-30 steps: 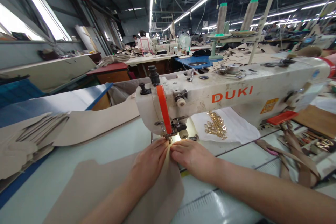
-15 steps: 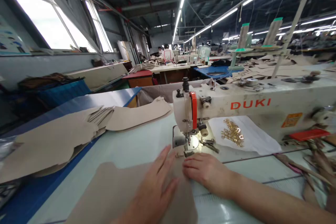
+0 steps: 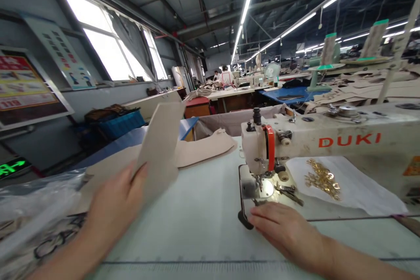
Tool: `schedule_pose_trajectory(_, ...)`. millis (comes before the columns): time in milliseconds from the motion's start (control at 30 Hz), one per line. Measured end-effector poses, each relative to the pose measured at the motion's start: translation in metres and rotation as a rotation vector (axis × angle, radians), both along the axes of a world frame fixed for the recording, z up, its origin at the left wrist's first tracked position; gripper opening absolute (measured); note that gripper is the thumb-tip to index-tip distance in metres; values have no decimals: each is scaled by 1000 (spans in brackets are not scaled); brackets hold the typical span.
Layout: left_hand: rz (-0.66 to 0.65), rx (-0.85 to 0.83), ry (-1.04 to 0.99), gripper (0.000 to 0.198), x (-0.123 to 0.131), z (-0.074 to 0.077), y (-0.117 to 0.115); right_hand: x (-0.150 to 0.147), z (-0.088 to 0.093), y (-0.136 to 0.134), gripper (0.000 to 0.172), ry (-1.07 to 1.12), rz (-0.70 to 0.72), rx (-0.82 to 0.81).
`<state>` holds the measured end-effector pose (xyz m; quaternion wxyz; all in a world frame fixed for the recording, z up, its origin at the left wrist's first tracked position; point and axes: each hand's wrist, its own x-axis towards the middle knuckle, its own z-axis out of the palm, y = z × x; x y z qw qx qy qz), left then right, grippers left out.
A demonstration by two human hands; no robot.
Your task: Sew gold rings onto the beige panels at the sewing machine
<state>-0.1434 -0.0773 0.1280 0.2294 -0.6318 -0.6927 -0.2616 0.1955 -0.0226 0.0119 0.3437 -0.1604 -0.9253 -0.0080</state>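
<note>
At the left, my left hand (image 3: 121, 197) is closed around a beige fabric piece (image 3: 160, 140), holding it raised and tilted above the table; the piece is blurred by motion. My right hand (image 3: 288, 234) rests palm down beside the needle plate (image 3: 266, 188) of the white sewing machine (image 3: 348, 133). Its fingers lie stretched out together with no fabric under them, and some fingertips are partly hidden. Behind the raised piece, several cut beige pieces (image 3: 206, 148) lie stacked. A small dark metal attachment (image 3: 288, 192) sits just right of the plate.
Gold metal rings (image 3: 323, 179) lie heaped on a white sheet (image 3: 357, 188) under the machine arm. A ruler strip (image 3: 203, 267) runs along the near table edge. Clear plastic (image 3: 39, 197) covers goods at lower left. Thread cones (image 3: 328, 50) stand behind the machine.
My left hand has moved left and up, lifting the beige piece off the table by the needle. My right hand stays beside the needle plate. The view has turned left.
</note>
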Motion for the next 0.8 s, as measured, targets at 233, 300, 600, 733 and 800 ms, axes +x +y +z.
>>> schedule_pose_trajectory(233, 29, -248, 87, 36, 42, -23, 144, 0, -21, 13, 32, 113, 13, 23)
schedule_pose_trajectory(300, 86, -334, 60, 29, 40, -60, 163, -2, -30, 18, 31, 80, 17, 18)
schedule_pose_trajectory(600, 172, -442, 64, 67, 34, -108, 164, -3, -32, 21, 28, 56, 68, -10)
schedule_pose_trajectory(733, 133, -338, 161, 62, 25, -92, 127, 4, -12, 17, 27, -35, 67, -21)
schedule_pose_trajectory(800, 120, -288, 214, 60, 8, -81, 96, 3, -10, 16, 28, -44, 49, -51)
